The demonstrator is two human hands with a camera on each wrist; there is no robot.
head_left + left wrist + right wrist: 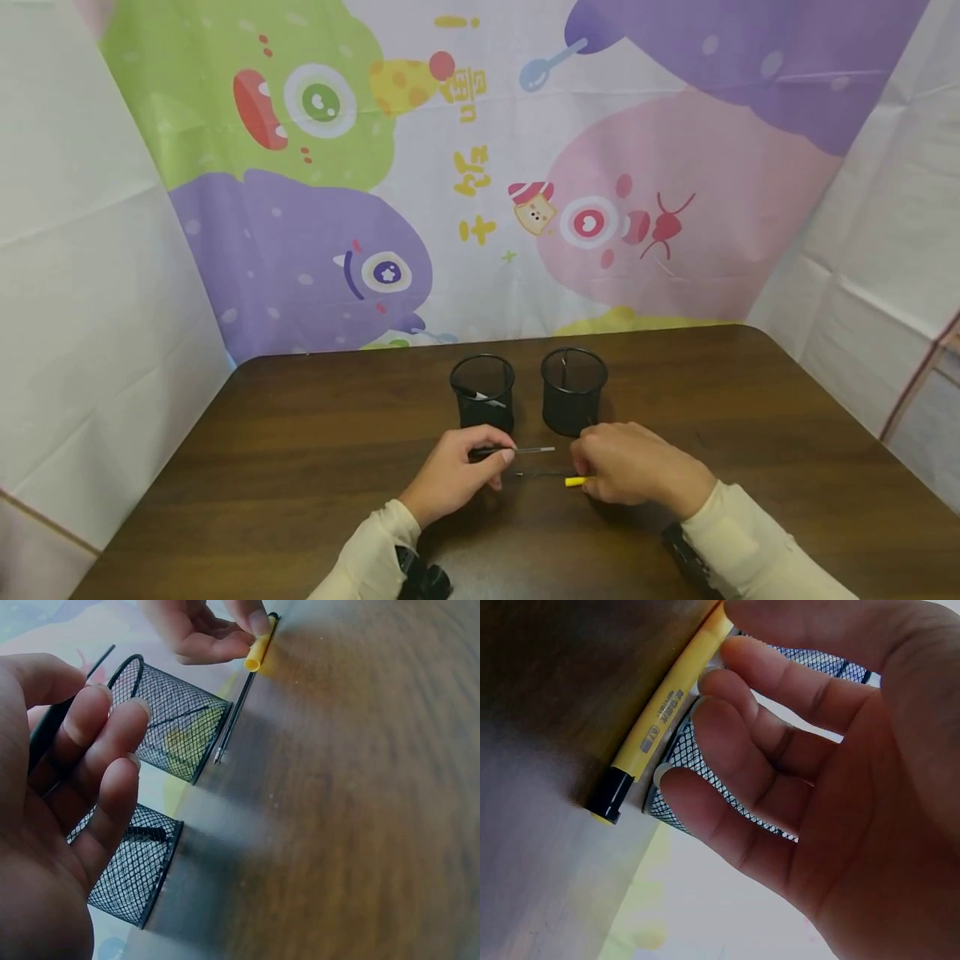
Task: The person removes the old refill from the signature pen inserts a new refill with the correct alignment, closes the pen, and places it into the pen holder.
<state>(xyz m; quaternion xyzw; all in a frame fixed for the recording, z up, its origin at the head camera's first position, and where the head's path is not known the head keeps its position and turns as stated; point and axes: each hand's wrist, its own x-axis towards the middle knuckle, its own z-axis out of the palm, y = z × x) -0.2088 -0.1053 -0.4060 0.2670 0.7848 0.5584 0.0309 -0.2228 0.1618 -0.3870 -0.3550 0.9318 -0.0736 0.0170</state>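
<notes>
The left hand (459, 473) in the head view pinches a thin black pen (517, 451) between thumb and fingertips, holding it level just in front of the left mesh cup (483, 402), its pale tip pointing toward the right hand (637, 472); that flat hold keeps the pen clear of the wooden table (750, 433). The right hand is curled down over a yellow pen (574, 481), only its end peeking out at the fingers, with a second dark pen (543, 473) lying on the table just beside it. The right mesh cup (573, 402) stands just behind that hand, and the left cup already holds a pen slanted against its wall, which is likely why both cups stand upright and close together within easy reach. From the left wrist view, the left hand's fingers (101, 761) are bent round the black pen's barrel (46, 735), which runs behind them toward the cups; farther off the right hand's fingertips press on the yellow pen (258, 651) where it lies on the table. From the right wrist view, the right hand's fingertips (712, 712) close on the yellow pen (667, 712), pinning it flat against the tabletop with its black end cap free, the mesh of a cup showing right behind the fingers.
</notes>
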